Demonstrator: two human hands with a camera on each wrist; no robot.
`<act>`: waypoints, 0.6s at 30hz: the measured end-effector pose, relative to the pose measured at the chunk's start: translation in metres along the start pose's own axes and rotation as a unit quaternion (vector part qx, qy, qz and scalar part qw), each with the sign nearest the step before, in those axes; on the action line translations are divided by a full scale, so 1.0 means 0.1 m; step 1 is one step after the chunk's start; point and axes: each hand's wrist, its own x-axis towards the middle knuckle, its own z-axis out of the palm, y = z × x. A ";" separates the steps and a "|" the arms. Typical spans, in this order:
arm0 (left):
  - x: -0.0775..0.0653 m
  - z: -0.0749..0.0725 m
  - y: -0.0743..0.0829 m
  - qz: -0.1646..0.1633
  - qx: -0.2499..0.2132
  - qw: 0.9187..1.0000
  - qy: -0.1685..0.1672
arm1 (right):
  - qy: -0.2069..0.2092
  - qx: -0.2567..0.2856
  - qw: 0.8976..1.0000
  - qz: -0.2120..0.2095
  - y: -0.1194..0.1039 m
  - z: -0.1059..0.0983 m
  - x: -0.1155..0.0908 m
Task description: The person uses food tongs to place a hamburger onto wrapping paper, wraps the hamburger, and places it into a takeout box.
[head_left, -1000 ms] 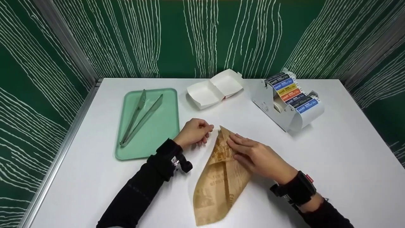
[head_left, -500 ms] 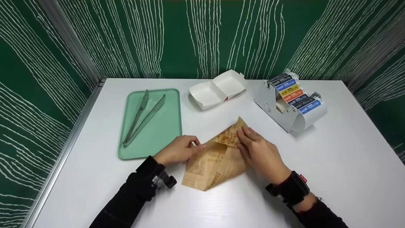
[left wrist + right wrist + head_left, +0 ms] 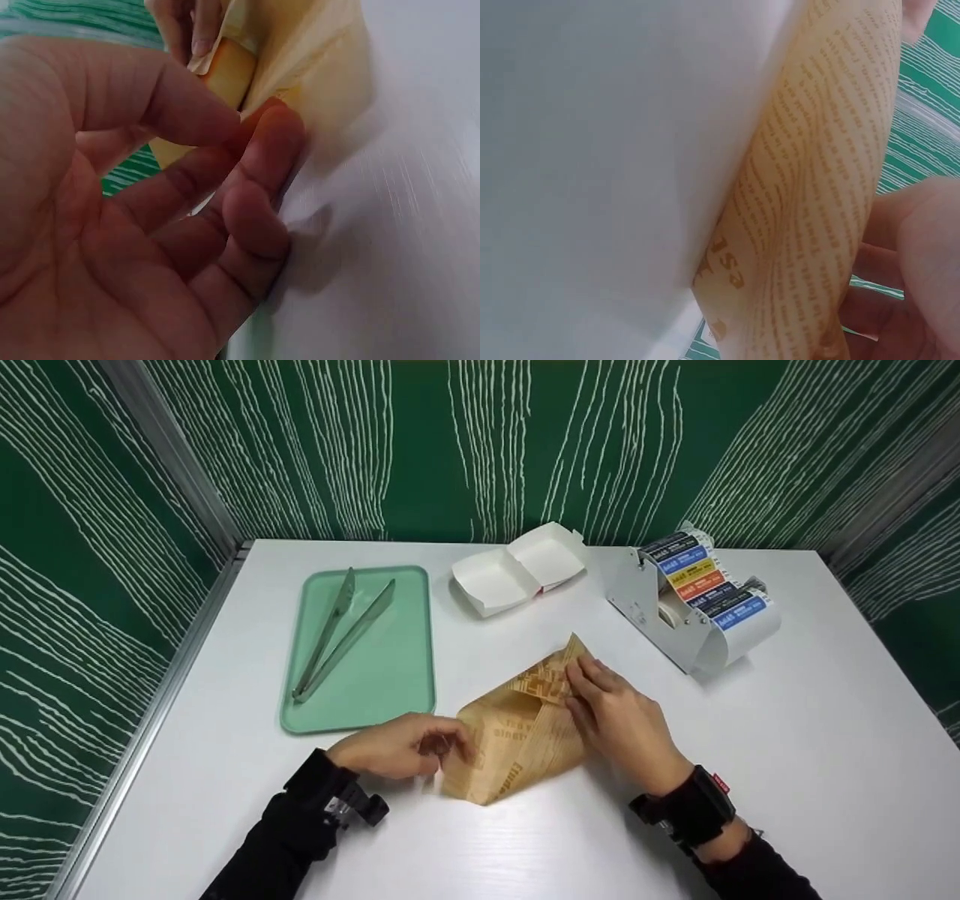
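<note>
A brown printed sheet of wrapping paper [image 3: 517,742], folded over on itself, lies slantwise between both hands at the middle of the table. Curled at its left end, my left hand [image 3: 405,746] has thumb and forefinger together on the blurred loose corner. In the left wrist view, thumb and fingertips of this left hand [image 3: 172,187] meet right at the paper [image 3: 322,82]. My right hand [image 3: 626,720] grips the paper's upper right end, its fingers over the folded flap. Several of its fingers [image 3: 870,307] show behind the paper [image 3: 802,165] in the right wrist view.
Steel tongs [image 3: 322,645] lie on a green tray [image 3: 390,682] at the left. Behind the paper stands a white hinged paper box [image 3: 495,577], lid up. A label dispenser [image 3: 675,592] with a strip of coloured labels is at the back right.
The paper has turned from upright to slantwise, its lower end swinging left. My left hand has moved from the top corner down and left to the left end. My right hand keeps its hold.
</note>
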 end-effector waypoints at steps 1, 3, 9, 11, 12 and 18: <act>-0.01 0.00 -0.01 0.007 0.003 1.000 0.000 | 0.001 0.001 1.000 -0.001 0.00 0.00 0.00; -0.02 0.01 -0.02 0.019 0.011 1.000 0.012 | 0.004 0.002 1.000 -0.006 0.00 0.00 0.00; 0.04 0.04 -0.01 0.049 0.046 0.994 0.084 | 0.008 0.006 1.000 -0.016 0.02 -0.01 -0.01; 0.06 0.04 0.01 0.060 0.049 0.992 0.096 | 0.006 0.009 1.000 -0.017 0.03 -0.01 -0.01; 0.07 0.04 0.02 0.065 0.051 0.991 0.102 | 0.004 0.009 1.000 -0.017 0.03 -0.01 -0.01; 0.14 0.01 0.09 0.082 0.047 0.987 0.130 | -0.008 0.006 1.000 -0.020 0.02 -0.02 0.00</act>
